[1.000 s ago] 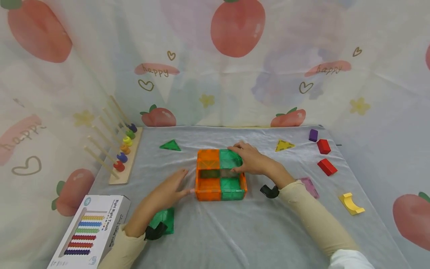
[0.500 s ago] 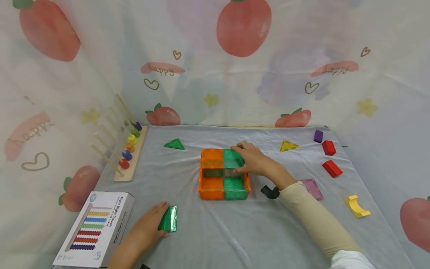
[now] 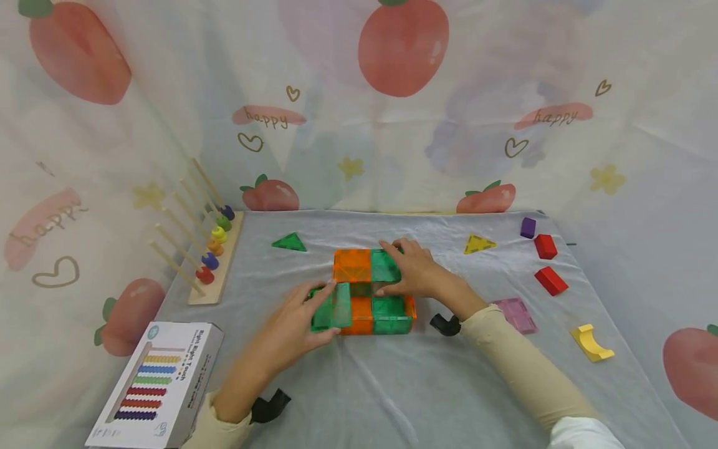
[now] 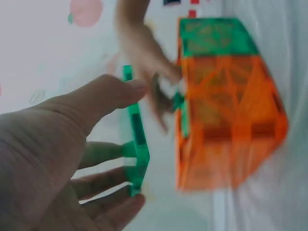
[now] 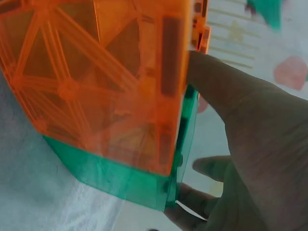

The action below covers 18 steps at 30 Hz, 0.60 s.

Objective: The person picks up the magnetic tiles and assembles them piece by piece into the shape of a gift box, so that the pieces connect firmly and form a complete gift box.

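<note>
In the head view a box of see-through orange and green magnetic tiles (image 3: 352, 265) sits mid-table, its top partly uncovered. My left hand (image 3: 283, 330) holds a green magnetic tile (image 3: 341, 305) above the box's front left part. The left wrist view shows that tile (image 4: 138, 130) edge-on, between thumb and fingers, apart from the box. My right hand (image 3: 417, 274) grips the box at its back right, fingers over the far edge of a green top tile (image 3: 384, 265) and thumb at its near edge. In the right wrist view, orange and green walls (image 5: 115, 96) lie beside the right thumb.
A wooden peg stand with coloured rings (image 3: 224, 262) and a white toy carton (image 3: 157, 380) stand left. Around lie a green triangle (image 3: 290, 242), a yellow triangle (image 3: 478, 244), a pink tile (image 3: 515, 314), red blocks (image 3: 551, 280), a purple block (image 3: 528, 227) and a yellow arch (image 3: 591, 343).
My left hand left the box's side, took the green tile from the table at front left, and brought it over the box. My right hand has stayed on the box.
</note>
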Each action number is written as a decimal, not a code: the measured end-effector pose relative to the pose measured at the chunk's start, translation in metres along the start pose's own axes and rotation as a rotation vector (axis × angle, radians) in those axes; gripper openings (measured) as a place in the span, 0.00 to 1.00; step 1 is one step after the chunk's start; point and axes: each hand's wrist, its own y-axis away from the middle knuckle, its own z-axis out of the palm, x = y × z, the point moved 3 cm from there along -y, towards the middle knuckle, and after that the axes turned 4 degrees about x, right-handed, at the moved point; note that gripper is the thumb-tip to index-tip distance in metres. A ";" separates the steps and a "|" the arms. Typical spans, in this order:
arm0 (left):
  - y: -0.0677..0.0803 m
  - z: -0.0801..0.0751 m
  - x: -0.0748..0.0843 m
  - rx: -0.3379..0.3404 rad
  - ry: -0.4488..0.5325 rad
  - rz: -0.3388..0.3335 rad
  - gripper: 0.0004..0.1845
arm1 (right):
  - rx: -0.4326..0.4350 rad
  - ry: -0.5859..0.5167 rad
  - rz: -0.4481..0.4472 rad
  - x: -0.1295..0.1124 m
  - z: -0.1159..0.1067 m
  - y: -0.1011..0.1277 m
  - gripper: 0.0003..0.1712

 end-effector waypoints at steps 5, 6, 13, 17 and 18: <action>-0.029 0.024 0.016 -0.066 0.034 0.107 0.45 | 0.010 0.064 0.028 -0.008 0.009 -0.003 0.67; -0.032 0.028 0.016 -0.074 0.037 0.114 0.44 | 0.011 0.078 0.026 -0.010 0.011 -0.003 0.67; -0.037 0.040 0.008 -0.086 0.056 0.134 0.43 | 0.029 0.152 0.012 -0.014 0.016 -0.004 0.65; -0.036 0.043 0.005 -0.106 0.082 0.145 0.42 | 0.027 0.155 0.021 -0.013 0.016 -0.004 0.66; -0.036 0.044 0.004 -0.116 0.093 0.140 0.42 | 0.025 0.153 0.023 -0.012 0.016 -0.004 0.66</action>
